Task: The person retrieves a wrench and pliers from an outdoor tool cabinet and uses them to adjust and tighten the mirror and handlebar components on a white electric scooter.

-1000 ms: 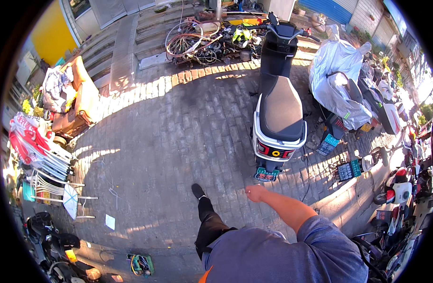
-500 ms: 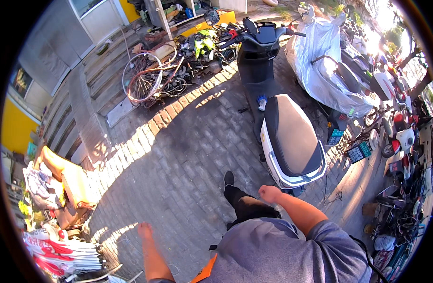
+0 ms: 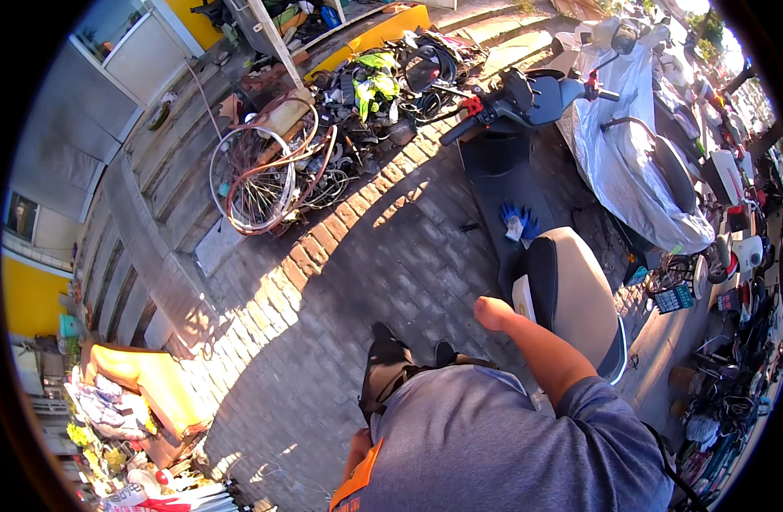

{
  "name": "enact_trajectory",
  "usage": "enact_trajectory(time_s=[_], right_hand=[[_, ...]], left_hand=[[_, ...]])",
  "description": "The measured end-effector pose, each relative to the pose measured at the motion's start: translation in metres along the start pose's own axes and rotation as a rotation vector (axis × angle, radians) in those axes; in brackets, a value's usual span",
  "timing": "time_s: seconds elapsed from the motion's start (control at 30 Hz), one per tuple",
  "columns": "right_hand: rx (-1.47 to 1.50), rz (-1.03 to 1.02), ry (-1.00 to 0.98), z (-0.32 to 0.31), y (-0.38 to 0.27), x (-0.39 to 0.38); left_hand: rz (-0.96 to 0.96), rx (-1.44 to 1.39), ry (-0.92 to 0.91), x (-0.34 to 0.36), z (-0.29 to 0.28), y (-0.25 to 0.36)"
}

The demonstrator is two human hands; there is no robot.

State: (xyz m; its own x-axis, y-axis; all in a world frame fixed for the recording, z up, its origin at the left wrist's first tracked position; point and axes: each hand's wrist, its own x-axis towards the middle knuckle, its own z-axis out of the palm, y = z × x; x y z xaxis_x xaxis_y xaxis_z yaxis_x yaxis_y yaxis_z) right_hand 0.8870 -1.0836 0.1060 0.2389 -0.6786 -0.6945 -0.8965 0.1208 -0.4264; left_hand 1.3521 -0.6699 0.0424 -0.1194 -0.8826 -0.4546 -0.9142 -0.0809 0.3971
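Reaching out at about 1 o'clock from the torso, the person's right hand [image 3: 494,312] hovers just beside the near edge of the scooter seat [image 3: 579,294], and honestly it looks balled up or at least curled in, holding nothing; the fisheye squashes it, so whether the fingers are fully closed is hard to call. The left hand [image 3: 358,445] hangs low at 7 o'clock against the grey shirt, mostly hidden, so its grip can't be told. The black scooter [image 3: 511,136] stands nose toward 12 o'clock, handlebars up top, with a pair of blue gloves [image 3: 518,224] lying on its footboard, up past the seat at about 12 o'clock from the right hand and well apart from it. If the seat is what's being handled, the sensible way would be to open the hand flat and come in on the near edge rather than poke at it knuckles-first, keeping feet planted on the brick paving [image 3: 357,256]. A covered bike [image 3: 631,162] is parked at 2 o'clock, and bicycle wheels [image 3: 259,175] are piled at 10.
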Motion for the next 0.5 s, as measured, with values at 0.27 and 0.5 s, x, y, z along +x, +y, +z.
enact_trajectory(time_s=[0.27, 0.5], right_hand=[[0.187, -0.376, 0.177, -0.162, -0.252, 0.125], [0.596, -0.373, 0.300, -0.328, -0.401, 0.169]], left_hand=[[-0.337, -0.354, -0.406, 0.182, -0.145, -0.089], [-0.310, 0.104, -0.171, 0.527, -0.445, -0.267]])
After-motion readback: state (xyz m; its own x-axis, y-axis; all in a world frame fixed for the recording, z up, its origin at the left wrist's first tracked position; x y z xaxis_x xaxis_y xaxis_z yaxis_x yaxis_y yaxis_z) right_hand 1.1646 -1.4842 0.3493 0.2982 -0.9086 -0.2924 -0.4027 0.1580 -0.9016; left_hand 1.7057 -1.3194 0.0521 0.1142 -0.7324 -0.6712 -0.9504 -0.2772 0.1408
